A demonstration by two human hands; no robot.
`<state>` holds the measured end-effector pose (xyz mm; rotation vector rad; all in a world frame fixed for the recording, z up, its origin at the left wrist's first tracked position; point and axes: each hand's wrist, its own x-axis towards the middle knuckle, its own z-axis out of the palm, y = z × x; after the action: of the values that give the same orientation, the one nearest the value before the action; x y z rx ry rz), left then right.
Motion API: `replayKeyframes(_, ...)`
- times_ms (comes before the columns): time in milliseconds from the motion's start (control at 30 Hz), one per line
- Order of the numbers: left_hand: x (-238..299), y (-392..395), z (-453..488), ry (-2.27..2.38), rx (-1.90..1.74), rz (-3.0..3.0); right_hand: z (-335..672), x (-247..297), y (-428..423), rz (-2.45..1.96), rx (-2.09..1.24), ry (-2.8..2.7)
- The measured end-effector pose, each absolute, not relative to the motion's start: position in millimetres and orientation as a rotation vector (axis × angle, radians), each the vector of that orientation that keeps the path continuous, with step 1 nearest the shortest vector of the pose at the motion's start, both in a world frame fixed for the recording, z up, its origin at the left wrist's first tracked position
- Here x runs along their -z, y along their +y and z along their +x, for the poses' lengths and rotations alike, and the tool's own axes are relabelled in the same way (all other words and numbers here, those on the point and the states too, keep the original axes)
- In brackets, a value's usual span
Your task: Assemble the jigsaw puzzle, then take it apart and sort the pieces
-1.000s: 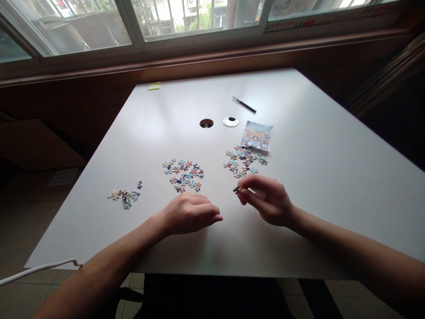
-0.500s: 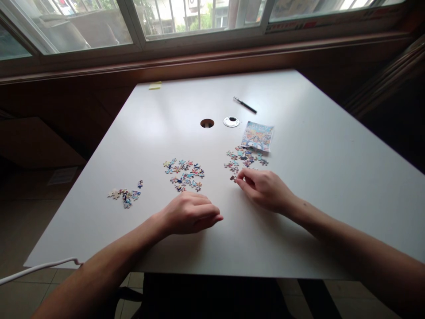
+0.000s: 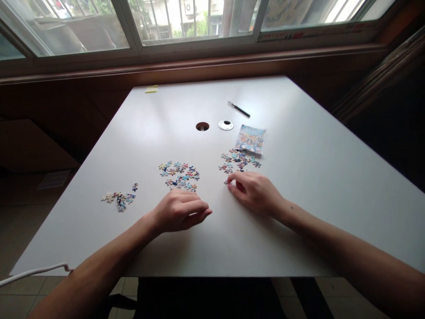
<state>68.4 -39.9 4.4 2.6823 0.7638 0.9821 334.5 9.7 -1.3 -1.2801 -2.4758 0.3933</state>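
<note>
My right hand (image 3: 254,192) pinches a puzzle piece (image 3: 227,182) on the counter (image 3: 299,199) beside a pile (image 3: 239,160), likely light and bendable, best nipped by its edges, while my left hand (image 3: 179,210) rests curled, empty.

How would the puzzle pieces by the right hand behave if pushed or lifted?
Probably light: the puzzle pieces are small, flat and thin. Lying flat on the smooth white table, they would likely slide, not roll. Pinching one looks fiddly.
</note>
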Motion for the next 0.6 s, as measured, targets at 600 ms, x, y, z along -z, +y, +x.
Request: replayKeyframes(600, -53, -6, -97, 1.733, -0.535, 2.574, 326, -2, -1, -1.355, -0.144, -2.585)
